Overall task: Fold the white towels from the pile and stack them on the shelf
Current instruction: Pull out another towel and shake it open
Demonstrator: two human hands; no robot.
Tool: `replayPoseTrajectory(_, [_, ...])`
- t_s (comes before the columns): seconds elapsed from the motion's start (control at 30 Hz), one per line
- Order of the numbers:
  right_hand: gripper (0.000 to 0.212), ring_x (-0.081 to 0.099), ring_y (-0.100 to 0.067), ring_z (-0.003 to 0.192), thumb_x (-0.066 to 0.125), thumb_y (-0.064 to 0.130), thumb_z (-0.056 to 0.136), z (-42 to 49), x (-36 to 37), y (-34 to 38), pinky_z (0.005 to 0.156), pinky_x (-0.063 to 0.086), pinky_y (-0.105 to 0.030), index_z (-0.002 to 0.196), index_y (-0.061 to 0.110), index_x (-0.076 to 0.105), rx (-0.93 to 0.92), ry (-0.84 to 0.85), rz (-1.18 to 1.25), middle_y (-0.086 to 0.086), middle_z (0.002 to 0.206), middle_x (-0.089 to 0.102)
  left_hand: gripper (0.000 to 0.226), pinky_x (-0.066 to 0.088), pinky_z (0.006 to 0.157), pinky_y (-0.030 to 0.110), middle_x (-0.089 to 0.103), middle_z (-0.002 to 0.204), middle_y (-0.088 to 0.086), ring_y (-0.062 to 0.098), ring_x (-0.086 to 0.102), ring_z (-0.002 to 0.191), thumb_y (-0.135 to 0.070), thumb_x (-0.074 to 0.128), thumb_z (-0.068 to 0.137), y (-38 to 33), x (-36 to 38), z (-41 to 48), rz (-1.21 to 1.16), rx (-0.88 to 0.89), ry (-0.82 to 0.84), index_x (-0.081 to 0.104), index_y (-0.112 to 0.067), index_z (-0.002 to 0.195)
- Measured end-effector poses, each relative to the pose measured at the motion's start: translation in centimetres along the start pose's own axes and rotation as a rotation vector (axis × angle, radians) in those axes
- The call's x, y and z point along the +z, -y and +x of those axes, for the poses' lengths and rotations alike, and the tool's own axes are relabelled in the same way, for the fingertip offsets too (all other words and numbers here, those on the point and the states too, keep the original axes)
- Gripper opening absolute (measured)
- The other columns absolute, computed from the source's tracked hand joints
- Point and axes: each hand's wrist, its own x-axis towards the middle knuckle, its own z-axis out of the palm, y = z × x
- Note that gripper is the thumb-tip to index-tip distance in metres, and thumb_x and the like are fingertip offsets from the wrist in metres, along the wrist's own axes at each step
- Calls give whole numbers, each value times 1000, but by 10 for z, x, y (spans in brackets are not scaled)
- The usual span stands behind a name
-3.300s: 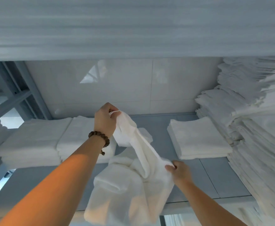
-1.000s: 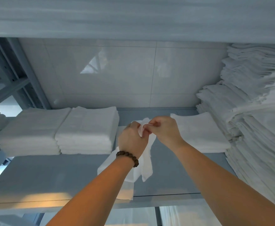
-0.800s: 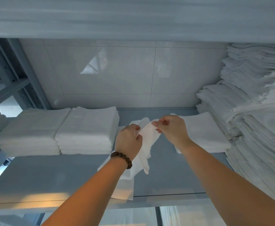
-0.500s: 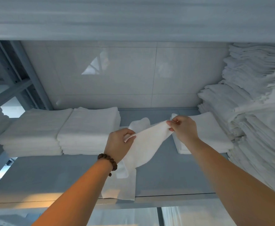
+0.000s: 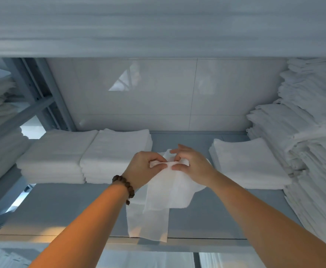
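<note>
1. Pinching the towel (image 5: 158,206) at its top edge, the left hand (image 5: 144,169) and right hand (image 5: 193,167) hold it over the shelf (image 5: 61,209), tail trailing to the front edge.
2. Thin cloth could slip from either pinch, skewing the fold.
3. The trailing tail may drag and crumple.

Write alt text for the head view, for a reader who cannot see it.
The left hand and right hand pinch the top of a white towel together above a grey shelf; it hangs to the shelf's front edge. Folded stacks sit either side, a tall pile far right.
</note>
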Motion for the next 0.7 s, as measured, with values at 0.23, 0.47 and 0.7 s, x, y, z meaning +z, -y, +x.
replayPoseTrajectory(0.23, [14, 58, 2, 90, 76, 23, 77, 6, 0, 8, 82, 41, -18, 74, 18, 64, -16, 70, 76, 14, 86, 62, 7, 35, 69, 1, 66, 85, -15, -11, 56, 78, -17, 68, 84, 0, -18, -4, 219, 46, 149, 72, -20, 88])
replayPoseTrajectory(0.47, [29, 51, 1, 62, 78, 25, 74, 11, 6, 14, 61, 36, -16, 59, 38, 56, -58, 61, 77, 13, 65, 56, 7, 34, 62, 9, 64, 85, -8, -1, 50, 66, -24, 65, 85, -1, -34, -13, 400, -30, 113, 70, -21, 90])
replayPoseTrajectory(0.7, [10, 56, -1, 67, 73, 33, 79, 6, 7, 13, 66, 38, -16, 74, 25, 70, -85, 103, 48, 15, 73, 63, 8, 34, 65, 4, 61, 85, -12, -5, 49, 68, -19, 63, 87, -17, -54, -26, 422, -70, -37, 70, -21, 91])
